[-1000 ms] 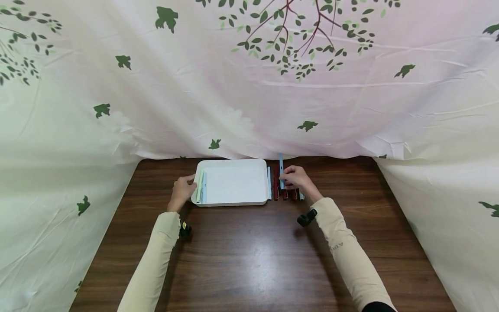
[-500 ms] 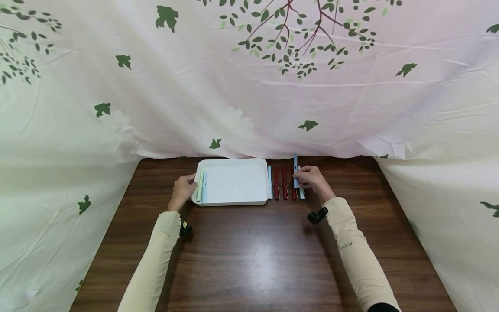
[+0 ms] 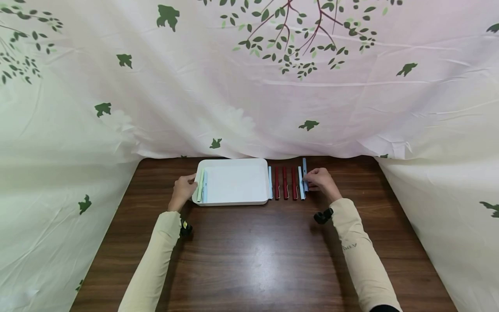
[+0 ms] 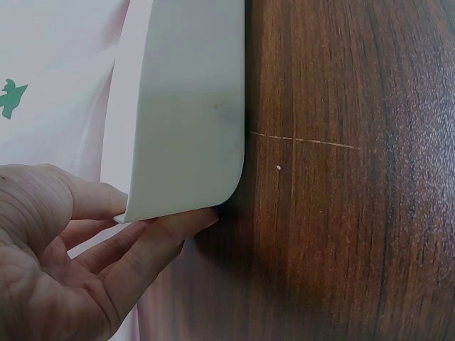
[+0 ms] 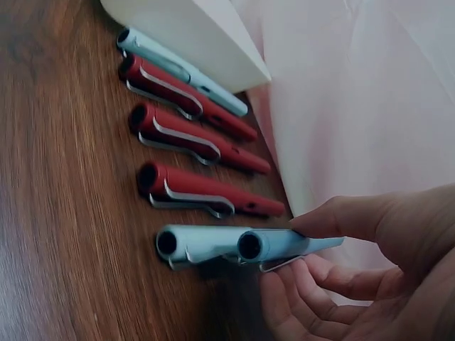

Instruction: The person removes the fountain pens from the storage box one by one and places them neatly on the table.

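Observation:
My left hand holds the left end of a white tray, thumb at the rim and fingers under the end wall in the left wrist view. Inside the tray's left end lie a pale green pen and a light blue pen. My right hand pinches a blue pen with a metal clip between thumb and fingers. That pen is at the right end of a row, overlapping a pale blue pen in the right wrist view. Three red pens lie left of it.
Another light blue pen lies between the red pens and the tray's right side. All rest on a dark wooden table. A patterned cloth hangs along the table's back edge and both sides.
My right hand has carried the blue pen rightward, from above the red pens to the row's right end, and lower. My left hand and the tray stay in place.

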A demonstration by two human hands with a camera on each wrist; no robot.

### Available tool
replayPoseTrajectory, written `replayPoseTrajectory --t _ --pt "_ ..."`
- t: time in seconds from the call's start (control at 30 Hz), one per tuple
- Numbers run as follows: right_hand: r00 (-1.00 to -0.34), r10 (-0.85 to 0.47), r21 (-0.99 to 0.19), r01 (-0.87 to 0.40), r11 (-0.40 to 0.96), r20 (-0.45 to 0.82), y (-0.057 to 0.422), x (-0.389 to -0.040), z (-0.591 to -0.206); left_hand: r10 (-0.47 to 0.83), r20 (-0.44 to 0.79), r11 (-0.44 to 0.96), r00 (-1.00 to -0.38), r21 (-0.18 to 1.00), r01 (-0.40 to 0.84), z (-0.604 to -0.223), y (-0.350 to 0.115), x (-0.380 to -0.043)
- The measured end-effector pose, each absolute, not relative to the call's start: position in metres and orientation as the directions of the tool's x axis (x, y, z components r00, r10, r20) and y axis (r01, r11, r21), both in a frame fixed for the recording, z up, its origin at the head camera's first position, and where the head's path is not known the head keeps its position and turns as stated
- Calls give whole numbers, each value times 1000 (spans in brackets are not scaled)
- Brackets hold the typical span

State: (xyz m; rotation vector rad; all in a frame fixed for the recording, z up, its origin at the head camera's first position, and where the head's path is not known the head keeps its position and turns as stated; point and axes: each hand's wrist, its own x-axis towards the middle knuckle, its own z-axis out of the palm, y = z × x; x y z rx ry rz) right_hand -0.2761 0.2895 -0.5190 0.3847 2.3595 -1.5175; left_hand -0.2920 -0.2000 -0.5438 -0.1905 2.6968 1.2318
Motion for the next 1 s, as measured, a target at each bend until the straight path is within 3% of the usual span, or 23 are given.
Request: replayPoseTrajectory --t 0.37,1.0 --pt "-891 97 -738 424 525 -443 300 -271 -527 -53 -205 659 -977 728 -189 -545 -198 -291" --pt "-893 110 -733 424 532 -437 298 -269 -528 -49 -187 670 -981 723 -171 -544 -199 -291"
